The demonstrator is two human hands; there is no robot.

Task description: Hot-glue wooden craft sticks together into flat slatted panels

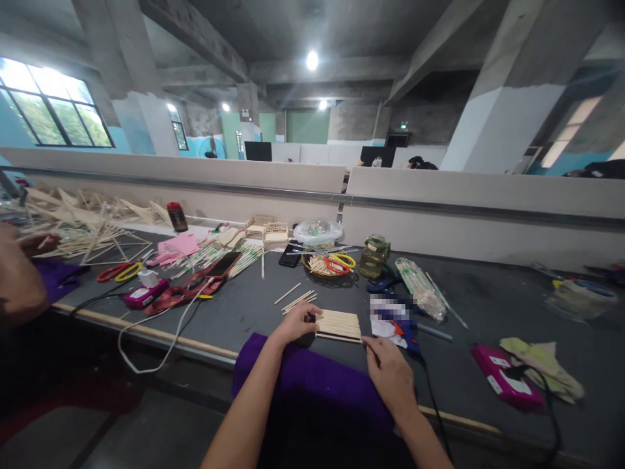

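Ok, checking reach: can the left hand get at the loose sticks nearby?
Probably yes: the loose sticks lie just beyond the left hand, nothing visible between, though it touches the stick panel.

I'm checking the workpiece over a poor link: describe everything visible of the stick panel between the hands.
The stick panel is a small, roughly rectangular row of pale, wood-like sticks laid side by side, running left to right. A dark gap sets the nearest stick apart from the rest. It sits nearly level over the dark tabletop, just beyond the purple cloth; whether it rests there is unclear. The left hand holds its left end; the right hand meets its near right corner.
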